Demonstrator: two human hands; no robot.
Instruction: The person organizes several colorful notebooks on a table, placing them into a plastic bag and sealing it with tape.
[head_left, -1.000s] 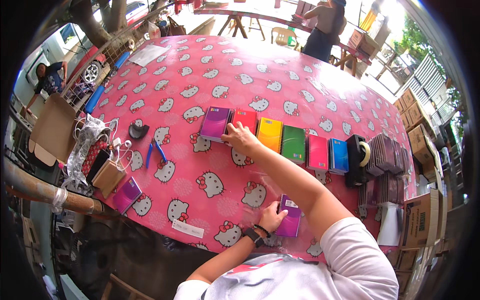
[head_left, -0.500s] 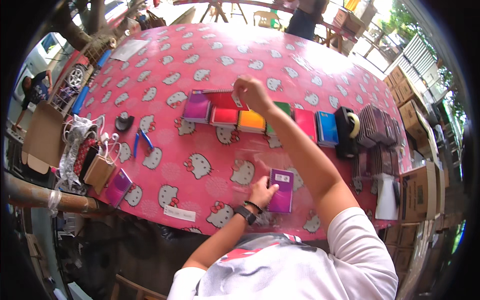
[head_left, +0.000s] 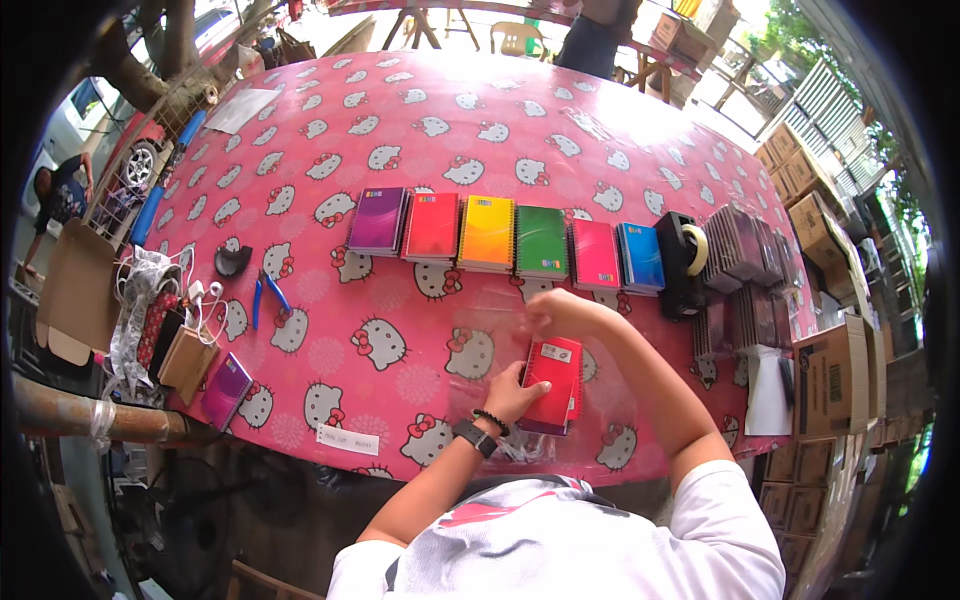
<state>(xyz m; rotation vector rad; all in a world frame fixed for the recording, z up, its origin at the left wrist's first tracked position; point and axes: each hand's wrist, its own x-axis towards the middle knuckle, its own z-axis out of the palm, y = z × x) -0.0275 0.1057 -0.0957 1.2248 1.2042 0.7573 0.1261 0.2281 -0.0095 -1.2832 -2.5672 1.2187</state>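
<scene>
A red notebook (head_left: pixel 552 385) now lies at the lower centre of the frame, over a purple notebook (head_left: pixel 546 431) that shows only as a thin strip along the lower edge; half a second ago the right hand (head_left: pixel 570 314) had the red one raised near the row of notebook stacks (head_left: pixel 541 241) in the upper centre; the two are thus gathered into one small pile, red uppermost. The left hand (head_left: pixel 513 396) has its grip clamped on the pile's left side, thumb across the red cover; the right hand is bent just above the pile's upper edge, near clear plastic film (head_left: pixel 488 312) on the pink table (head_left: pixel 385 395); whether its grip is apart or together I cannot tell. A black tape dispenser (head_left: pixel 679 270) stands right of centre, just beside the row's blue stack (head_left: pixel 642 256).
</scene>
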